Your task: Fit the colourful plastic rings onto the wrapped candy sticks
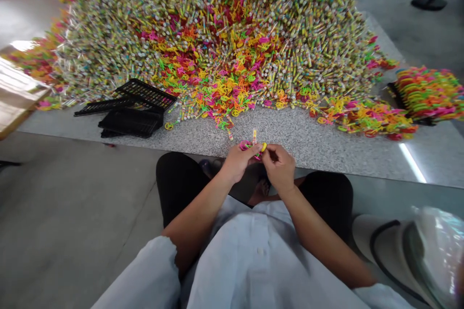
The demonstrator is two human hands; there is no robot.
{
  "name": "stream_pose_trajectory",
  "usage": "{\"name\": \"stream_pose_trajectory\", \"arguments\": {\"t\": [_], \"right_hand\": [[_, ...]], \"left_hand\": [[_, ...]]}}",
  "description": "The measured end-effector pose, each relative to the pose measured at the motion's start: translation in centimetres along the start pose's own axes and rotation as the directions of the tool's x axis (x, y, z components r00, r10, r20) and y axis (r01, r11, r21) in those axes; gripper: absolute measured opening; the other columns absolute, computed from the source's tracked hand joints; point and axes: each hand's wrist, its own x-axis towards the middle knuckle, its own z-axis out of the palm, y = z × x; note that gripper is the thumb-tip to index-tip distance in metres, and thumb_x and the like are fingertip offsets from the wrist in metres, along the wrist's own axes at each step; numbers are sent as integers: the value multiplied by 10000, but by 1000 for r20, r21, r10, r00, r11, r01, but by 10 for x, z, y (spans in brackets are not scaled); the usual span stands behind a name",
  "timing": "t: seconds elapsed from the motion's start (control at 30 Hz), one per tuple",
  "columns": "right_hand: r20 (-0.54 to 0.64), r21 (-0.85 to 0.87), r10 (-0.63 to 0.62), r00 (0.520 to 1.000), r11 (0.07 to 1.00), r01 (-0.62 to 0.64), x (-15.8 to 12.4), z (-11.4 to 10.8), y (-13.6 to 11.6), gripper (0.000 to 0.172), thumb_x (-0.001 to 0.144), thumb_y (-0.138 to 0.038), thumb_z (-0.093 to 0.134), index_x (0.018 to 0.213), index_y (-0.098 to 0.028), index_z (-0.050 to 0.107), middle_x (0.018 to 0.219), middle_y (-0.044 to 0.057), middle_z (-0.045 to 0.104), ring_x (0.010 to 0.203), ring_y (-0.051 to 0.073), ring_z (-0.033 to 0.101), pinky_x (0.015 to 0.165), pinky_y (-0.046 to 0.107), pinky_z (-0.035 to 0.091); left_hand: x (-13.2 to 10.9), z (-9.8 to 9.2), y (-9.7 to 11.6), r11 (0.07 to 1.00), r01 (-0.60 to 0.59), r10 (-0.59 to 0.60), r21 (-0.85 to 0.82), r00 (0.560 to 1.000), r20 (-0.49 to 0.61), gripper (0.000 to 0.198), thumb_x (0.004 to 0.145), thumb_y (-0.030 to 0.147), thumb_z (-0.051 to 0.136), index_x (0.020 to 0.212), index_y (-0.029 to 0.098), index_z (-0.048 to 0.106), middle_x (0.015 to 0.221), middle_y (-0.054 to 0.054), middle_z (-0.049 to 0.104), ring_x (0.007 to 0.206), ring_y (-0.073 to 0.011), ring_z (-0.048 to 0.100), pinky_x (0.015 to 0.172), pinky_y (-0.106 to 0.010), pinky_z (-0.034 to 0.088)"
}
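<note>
My left hand (239,159) is closed around a small bunch of coloured plastic rings (246,145) and a thin stick-like tube (254,135) that pokes up from the fingers. My right hand (278,164) meets it from the right, its fingers pinched on a small yellow piece (264,147). Both hands hover just above the near edge of the speckled grey slab (290,137). A huge heap of small coloured tubes (203,24) and loose rings (224,87) covers the slab beyond them.
Black plastic trays (132,106) lie stacked at the slab's left front. A tray packed with sorted rings (427,91) sits at the right. A clear bag and a hat (416,251) rest on the floor by my right side. A wooden board (14,96) lies at far left.
</note>
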Motion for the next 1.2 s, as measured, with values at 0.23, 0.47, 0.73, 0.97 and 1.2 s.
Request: {"name": "stream_pose_trajectory", "arguments": {"t": [0.23,0.47,0.73,0.97,1.2], "right_hand": [[22,-9,-129,991,992,129,-2,3,-6,174,976,-275,576,1071,-283,722,1009,67,721,946,240,670,894,406,530],[-67,51,-83,994,995,86,-5,10,-30,177,962,-329,655,1126,-277,695,1125,79,701,1053,244,664,890,391,557],[-122,-13,-130,984,991,130,0,13,-29,137,953,-271,657,1086,-240,654,1057,68,688,969,216,671,854,379,571],[-77,-80,-252,965,966,246,1,12,-24,190,940,-188,634,1119,-253,635,1092,81,674,1030,222,662,923,400,568],[-68,-85,-266,962,962,260,0,18,-22,254,956,-182,616,1199,-254,603,1157,93,672,1085,230,661,951,409,569]], "left_hand": [[8,-8,-8,983,67,-68,-168,998,0,293,711,337,880,863,136,731,833,-43,731,751,-155,666,742,-299,543],[6,-4,-8,962,-22,34,-272,999,39,240,749,278,854,894,158,705,855,-2,692,791,-119,644,807,-268,526],[4,-5,-7,965,-11,26,-263,998,57,253,771,300,839,927,161,694,862,-18,685,814,-148,659,821,-297,535],[4,-6,2,983,-12,27,-185,996,79,292,773,370,845,903,157,693,857,-25,691,786,-149,649,784,-299,539],[4,-9,4,981,-15,36,-192,994,104,257,793,292,829,970,162,694,856,-14,681,785,-133,653,812,-302,545]]}}
